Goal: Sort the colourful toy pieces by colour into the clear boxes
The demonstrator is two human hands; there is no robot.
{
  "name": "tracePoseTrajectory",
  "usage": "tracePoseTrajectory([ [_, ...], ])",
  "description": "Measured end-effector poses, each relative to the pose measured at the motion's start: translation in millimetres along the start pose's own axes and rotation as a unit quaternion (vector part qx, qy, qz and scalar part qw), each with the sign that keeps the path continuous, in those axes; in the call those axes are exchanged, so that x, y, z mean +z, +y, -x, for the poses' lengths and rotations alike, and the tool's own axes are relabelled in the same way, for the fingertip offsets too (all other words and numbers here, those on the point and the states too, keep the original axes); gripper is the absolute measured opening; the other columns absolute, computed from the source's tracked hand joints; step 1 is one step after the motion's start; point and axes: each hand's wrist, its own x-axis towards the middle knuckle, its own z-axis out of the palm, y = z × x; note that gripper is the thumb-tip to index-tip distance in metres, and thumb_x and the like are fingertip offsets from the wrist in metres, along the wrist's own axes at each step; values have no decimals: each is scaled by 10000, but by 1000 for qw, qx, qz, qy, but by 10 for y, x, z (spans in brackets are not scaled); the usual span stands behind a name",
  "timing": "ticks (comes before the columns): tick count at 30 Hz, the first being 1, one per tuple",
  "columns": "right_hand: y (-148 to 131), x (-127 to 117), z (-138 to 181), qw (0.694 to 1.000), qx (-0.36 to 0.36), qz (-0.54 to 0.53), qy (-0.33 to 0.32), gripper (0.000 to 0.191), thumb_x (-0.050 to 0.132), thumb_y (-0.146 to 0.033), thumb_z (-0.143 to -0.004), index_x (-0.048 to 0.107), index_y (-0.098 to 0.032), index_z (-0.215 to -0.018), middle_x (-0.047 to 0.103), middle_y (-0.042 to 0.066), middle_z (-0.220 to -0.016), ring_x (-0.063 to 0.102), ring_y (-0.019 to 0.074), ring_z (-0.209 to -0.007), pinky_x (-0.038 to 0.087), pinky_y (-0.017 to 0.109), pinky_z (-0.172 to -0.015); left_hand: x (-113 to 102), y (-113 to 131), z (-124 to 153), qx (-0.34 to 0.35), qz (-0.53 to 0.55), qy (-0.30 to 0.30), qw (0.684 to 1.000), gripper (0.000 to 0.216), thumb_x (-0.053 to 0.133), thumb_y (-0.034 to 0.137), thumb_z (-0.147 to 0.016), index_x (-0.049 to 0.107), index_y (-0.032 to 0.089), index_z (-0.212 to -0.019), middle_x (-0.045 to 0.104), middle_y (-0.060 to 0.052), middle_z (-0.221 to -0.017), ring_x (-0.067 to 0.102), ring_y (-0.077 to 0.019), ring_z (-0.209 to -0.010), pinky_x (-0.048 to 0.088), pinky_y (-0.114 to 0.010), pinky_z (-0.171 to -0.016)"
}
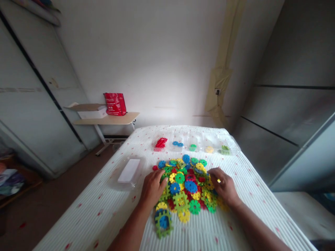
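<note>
Plastic pieces (188, 188) heaped before you.
Your left hand (154, 183) sits at their left edge, right hand (226, 186) at their right; I cannot tell whether either grip holds any.

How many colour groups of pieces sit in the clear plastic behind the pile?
5, left to right: red group, blue group, green group, yellow group, light-green group. Smaller pieces may hide.

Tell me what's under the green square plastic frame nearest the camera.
Under the green square plastic frame, a blue plastic piece shows through the opening; whatever its solid border covers cannot be seen.
</note>
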Motion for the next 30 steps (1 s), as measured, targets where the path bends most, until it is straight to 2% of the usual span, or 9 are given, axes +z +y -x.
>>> tracePoseTrajectory([
  [10, 153, 13, 3, 999, 9, 44, -22, 249, 368, -248, -879, 609, -198, -917, 659, 66, -888, 616, 181, -846, 490, 308, -761, 31, -21, 9, 6, 6, 3, 1000, 270, 459, 266, -846, 593, 173, -1061, 679, -84, -1018, 636, -210, -932, 512, -364, -830],
  [14, 209, 97, -1, 995, -39, 71, -63, 267, 466, -328, -860, 619, -214, -1047, 673, 79, -998, 599, 220, -935, 482, 371, -819, 61, -46, 13, 14, 3, 8, 1000, 265, 460, 259, -844, 590, 169, -1057, 677, -82, -1023, 634, -209, -932, 511, -365, -838],
  [18, 204, 179, -7, 989, -67, 95, -93, 356, 471, -273, -856, 562, -193, -1192, 616, 95, -1171, 536, 243, -1075, 441, 408, -888, 77, -56, 18, 12, -2, 8, 1000, 256, 466, 265, -842, 590, 181, -1050, 677, -76, -1019, 634, -209, -930, 512, -363, -836],
  [21, 200, 205, -12, 990, -44, 93, -97, 370, 465, -245, -845, 558, -190, -1199, 617, 93, -1166, 531, 242, -1078, 425, 410, -899, 77, -52, 20, 9, -2, 6, 1000, 256, 463, 267, -844, 589, 181, -1049, 676, -75, -1020, 634, -209, -928, 512, -367, -835],
  [25, 230, 214, -40, 993, -2, 75, -96, 336, 516, -299, -805, 613, -197, -1110, 647, 88, -1083, 563, 244, -1013, 433, 403, -876, 77, -46, 18, 2, 1, 5, 1000, 262, 464, 268, -841, 591, 183, -1054, 673, -76, -1025, 629, -216, -942, 509, -376, -840],
  [30, 249, 248, -82, 993, 33, 77, -87, 314, 543, -298, -779, 632, -204, -1064, 641, 86, -1090, 561, 248, -1023, 427, 398, -888, 89, -48, 22, -5, 6, 6, 1000, 262, 468, 264, -836, 594, 194, -1055, 670, -68, -1037, 625, -212, -952, 501, -368, -857],
])
